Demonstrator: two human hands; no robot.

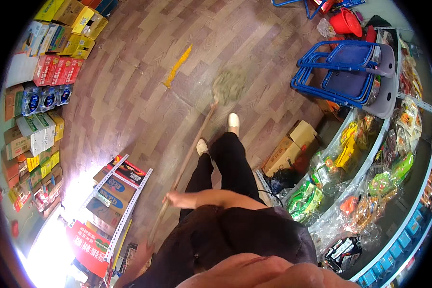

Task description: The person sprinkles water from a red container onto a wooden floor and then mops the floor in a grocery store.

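Note:
A mop with a long wooden handle (192, 150) slants across the view in front of me. Its grey-beige string head (228, 88) lies spread on the floor beyond my feet. My right hand (174, 199) is closed around the handle at waist height, the forearm crossing my body. Lower left, my left hand (141, 255) grips the handle near its upper end; it looks somewhat blurred and dim. To the left of the mop head, a crumpled yellow-orange strip (178, 66) lies on the floor, apart from the mop.
Wood-patterned floor (125, 105) stretches ahead. Stacked cartons (38, 132) and bottled-water packs (48, 98) line the left. Folded blue chairs (343, 77) lean at right beside shelves of bagged goods (352, 146). An open cardboard box (292, 146) sits near my right leg; a metal rack (113, 194) stands at left.

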